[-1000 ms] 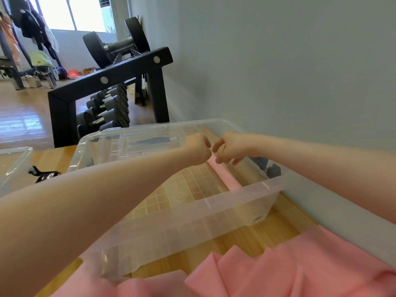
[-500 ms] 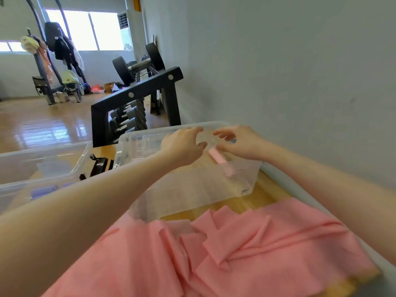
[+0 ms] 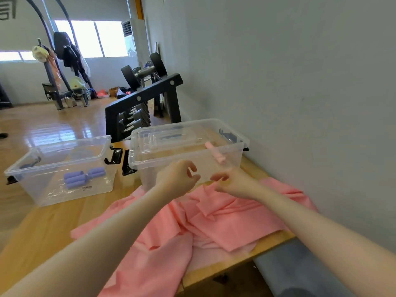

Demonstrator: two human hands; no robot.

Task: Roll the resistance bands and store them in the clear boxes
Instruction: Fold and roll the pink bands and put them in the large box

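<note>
Both hands hover empty with fingers loosely curled, the left hand (image 3: 177,179) and right hand (image 3: 233,183) just apart above the loose pink bands (image 3: 192,224) heaped at the counter's (image 3: 53,219) near edge. A rolled pink band (image 3: 215,151) lies in the clear box (image 3: 188,146) at the wall-side far corner; purple rolls (image 3: 82,176) fill the left box (image 3: 57,168).

Both hands, left (image 3: 175,179) and right (image 3: 232,182), hovered empty just before the clear box (image 3: 188,166) holding one pink roll (image 3: 215,151).

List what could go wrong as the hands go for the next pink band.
1. The loose pink bands lie crumpled and overlapping, so one pull may drag several.
2. Part of the pile hangs over the table edge and could slide off.
3. The right-hand clear box sits right behind the pile, so tugging might shift it.
</note>
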